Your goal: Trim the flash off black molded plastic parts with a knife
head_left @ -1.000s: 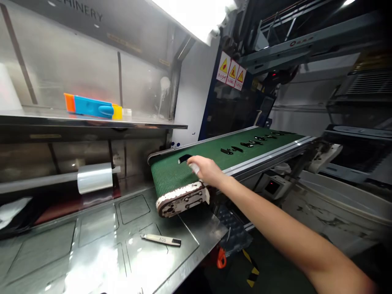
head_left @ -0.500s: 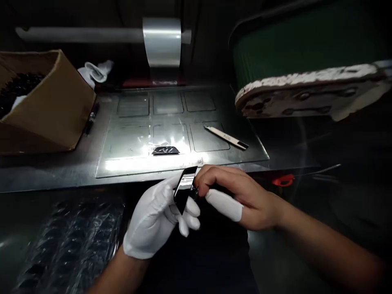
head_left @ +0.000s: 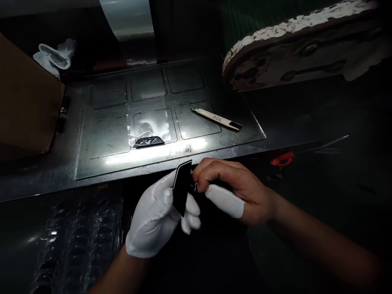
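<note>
In a white glove, my left hand [head_left: 154, 218] grips a small glossy black panel [head_left: 181, 188] by its edges, tilted upright in front of the bench edge. My right hand [head_left: 232, 188], bare but for a white cover on the thumb, is closed at the panel's right side. Its fingertips pinch at a small dark piece [head_left: 193, 185] behind the panel, too dim to name. Beyond the hands, a similar black part [head_left: 149, 141] lies on clear film on the bench sheet. A pale craft knife marked A06 [head_left: 217, 118] rests to its right.
A clear sheet [head_left: 101, 163] with rounded outlines covers the bench. At left stand a cardboard box [head_left: 27, 102] and a crumpled white glove [head_left: 55, 57]. A machine with a white flaking edge [head_left: 294, 24] overhangs the right. Plastic trays [head_left: 79, 241] lie lower left; a red-handled tool [head_left: 282, 159] lies right.
The view has turned and moved closer to the bench, so its objects sit further left and higher. The panel has tilted slightly and lost its bright reflection. Both hands keep nearly the same grip.
</note>
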Action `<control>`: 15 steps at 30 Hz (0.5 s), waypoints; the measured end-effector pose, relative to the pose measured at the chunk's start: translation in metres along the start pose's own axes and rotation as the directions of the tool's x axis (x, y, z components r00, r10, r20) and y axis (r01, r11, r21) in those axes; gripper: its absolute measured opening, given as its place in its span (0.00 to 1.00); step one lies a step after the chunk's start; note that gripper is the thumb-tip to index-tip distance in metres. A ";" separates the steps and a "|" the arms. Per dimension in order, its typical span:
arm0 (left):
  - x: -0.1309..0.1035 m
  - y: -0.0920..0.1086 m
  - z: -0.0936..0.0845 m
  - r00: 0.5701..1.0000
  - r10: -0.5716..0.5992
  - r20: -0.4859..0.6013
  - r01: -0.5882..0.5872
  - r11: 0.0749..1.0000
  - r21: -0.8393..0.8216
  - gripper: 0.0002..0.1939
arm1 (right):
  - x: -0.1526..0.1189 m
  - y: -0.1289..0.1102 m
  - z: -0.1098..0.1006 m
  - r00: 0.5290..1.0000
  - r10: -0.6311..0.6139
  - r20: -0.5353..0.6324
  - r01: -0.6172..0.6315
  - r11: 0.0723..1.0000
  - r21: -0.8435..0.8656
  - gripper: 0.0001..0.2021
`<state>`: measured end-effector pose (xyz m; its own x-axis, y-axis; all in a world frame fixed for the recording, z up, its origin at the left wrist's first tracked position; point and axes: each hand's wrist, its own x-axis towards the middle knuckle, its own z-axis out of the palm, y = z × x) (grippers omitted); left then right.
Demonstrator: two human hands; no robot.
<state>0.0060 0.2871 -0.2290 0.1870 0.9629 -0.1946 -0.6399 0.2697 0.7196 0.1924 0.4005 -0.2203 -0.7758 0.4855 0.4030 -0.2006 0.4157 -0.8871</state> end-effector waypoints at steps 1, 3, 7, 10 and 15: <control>0.000 0.000 0.001 1.000 0.002 -0.001 -0.002 1.000 0.005 0.23 | -0.001 0.001 0.001 1.000 0.006 -0.008 -0.006 1.000 0.011 0.07; 0.001 -0.001 0.001 1.000 0.005 -0.002 -0.005 1.000 0.009 0.23 | -0.003 0.002 0.002 0.999 0.022 -0.024 -0.021 0.999 0.031 0.07; 0.001 -0.003 0.000 1.000 0.017 0.009 -0.017 1.000 0.004 0.24 | -0.004 0.005 0.005 0.999 0.029 -0.040 -0.027 0.997 0.070 0.07; 0.001 -0.003 -0.002 0.999 0.032 0.012 -0.032 0.999 0.001 0.24 | -0.002 0.007 0.006 0.999 0.032 -0.039 -0.029 0.995 0.090 0.07; 0.000 -0.002 -0.003 0.999 0.036 0.018 -0.036 0.999 0.018 0.24 | 0.000 0.008 0.009 0.998 0.037 -0.050 -0.032 0.993 0.110 0.07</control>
<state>0.0054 0.2870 -0.2327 0.1773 0.9716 -0.1566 -0.6331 0.2344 0.7377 0.1849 0.3971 -0.2295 -0.7520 0.5384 0.3802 -0.2405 0.3129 -0.9188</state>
